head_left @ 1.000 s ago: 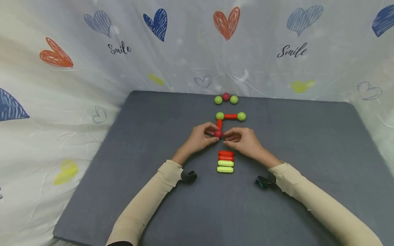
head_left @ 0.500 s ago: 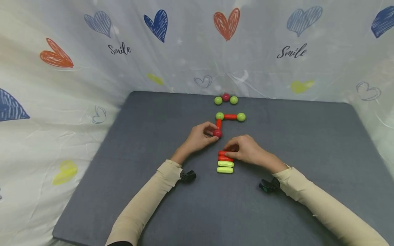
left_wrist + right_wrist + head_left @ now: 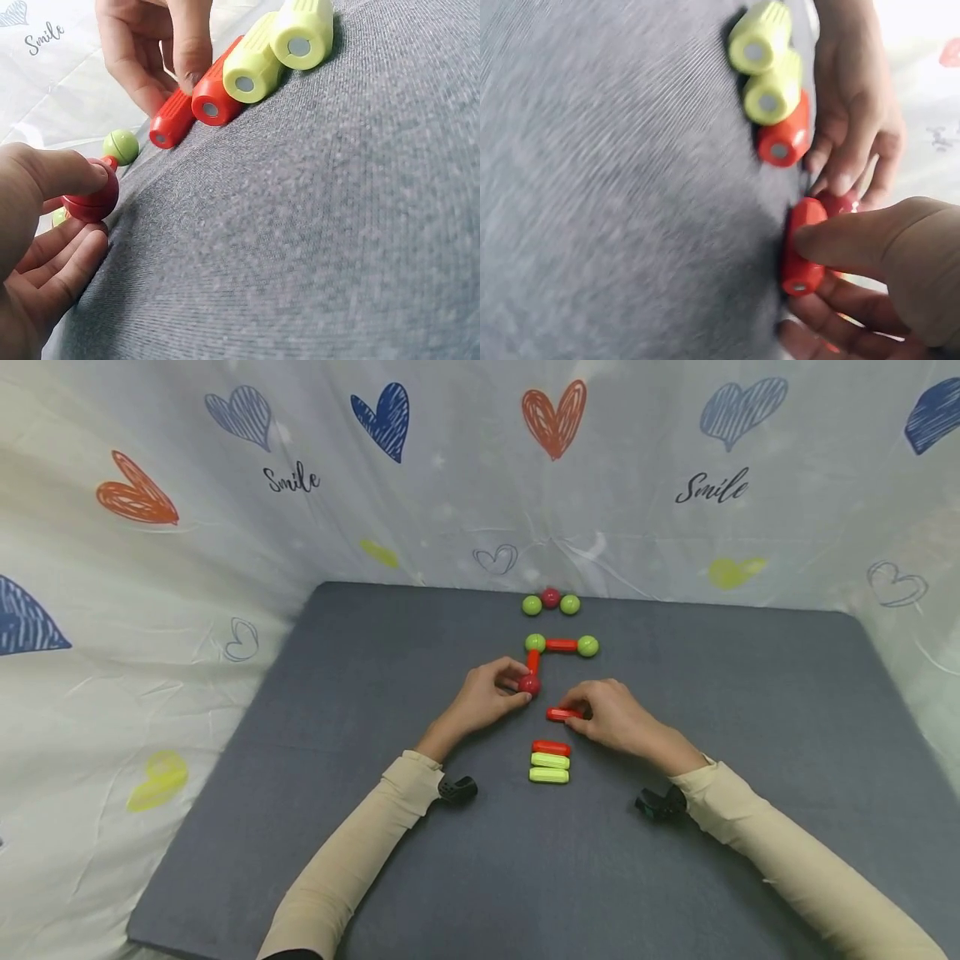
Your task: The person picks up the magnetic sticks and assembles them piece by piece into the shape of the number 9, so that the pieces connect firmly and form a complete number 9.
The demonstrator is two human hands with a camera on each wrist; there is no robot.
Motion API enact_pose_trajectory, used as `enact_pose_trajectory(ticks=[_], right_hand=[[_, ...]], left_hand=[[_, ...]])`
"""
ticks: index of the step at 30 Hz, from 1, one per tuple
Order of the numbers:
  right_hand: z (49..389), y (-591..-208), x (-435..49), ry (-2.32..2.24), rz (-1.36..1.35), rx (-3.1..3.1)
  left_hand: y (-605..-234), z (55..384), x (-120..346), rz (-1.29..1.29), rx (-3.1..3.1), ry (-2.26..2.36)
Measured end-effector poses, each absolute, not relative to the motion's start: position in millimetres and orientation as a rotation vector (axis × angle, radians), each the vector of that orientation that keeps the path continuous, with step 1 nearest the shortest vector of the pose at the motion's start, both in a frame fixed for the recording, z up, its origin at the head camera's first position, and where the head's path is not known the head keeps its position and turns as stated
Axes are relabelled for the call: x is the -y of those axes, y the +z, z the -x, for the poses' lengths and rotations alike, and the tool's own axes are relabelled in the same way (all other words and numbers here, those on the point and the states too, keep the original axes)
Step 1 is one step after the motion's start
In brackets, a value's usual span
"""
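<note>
In the head view my left hand (image 3: 486,697) pinches a red ball (image 3: 529,684) between thumb and fingers. A red magnetic rod (image 3: 533,661) joins that ball to a green ball (image 3: 535,644). From there a second red rod (image 3: 562,645) runs right to another green ball (image 3: 588,646). My right hand (image 3: 613,718) grips a loose red magnetic rod (image 3: 808,214) by thumb and fingers, just right of and nearer than the red ball. Behind it, toward me, lie one red rod (image 3: 551,748) and two yellow-green rods (image 3: 550,768) side by side, grey discs in their ends.
At the far edge of the grey table (image 3: 420,635) sit two green balls (image 3: 532,605) with a dark red ball (image 3: 551,598) between them. A white curtain (image 3: 450,468) printed with hearts hangs behind the table and along its left side.
My right hand came down to the rod row, took the farthest red rod and moved it away from the row, toward the red ball. The left hand stays on the ball, which shifted slightly left.
</note>
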State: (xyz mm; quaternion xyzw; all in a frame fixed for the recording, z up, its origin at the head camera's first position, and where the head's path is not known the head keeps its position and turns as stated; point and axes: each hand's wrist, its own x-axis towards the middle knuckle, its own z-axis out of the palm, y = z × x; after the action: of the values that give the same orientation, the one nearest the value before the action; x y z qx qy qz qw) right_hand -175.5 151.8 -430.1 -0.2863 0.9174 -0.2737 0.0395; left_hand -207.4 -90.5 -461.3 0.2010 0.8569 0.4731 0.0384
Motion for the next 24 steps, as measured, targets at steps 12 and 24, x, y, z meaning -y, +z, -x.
enact_pose_trajectory(ticks=[12,24], right_hand=[[191.2,-443.9,-152.4,-1.021,0.892,-2.920],[196.5,-452.6,-149.7,-1.087,0.938,-2.944]], left_hand=[[-461.9,203.1,88.9,-0.672,-2.666,1.400],[-461.7,204.3,89.0,-0.738,-2.726,1.342]])
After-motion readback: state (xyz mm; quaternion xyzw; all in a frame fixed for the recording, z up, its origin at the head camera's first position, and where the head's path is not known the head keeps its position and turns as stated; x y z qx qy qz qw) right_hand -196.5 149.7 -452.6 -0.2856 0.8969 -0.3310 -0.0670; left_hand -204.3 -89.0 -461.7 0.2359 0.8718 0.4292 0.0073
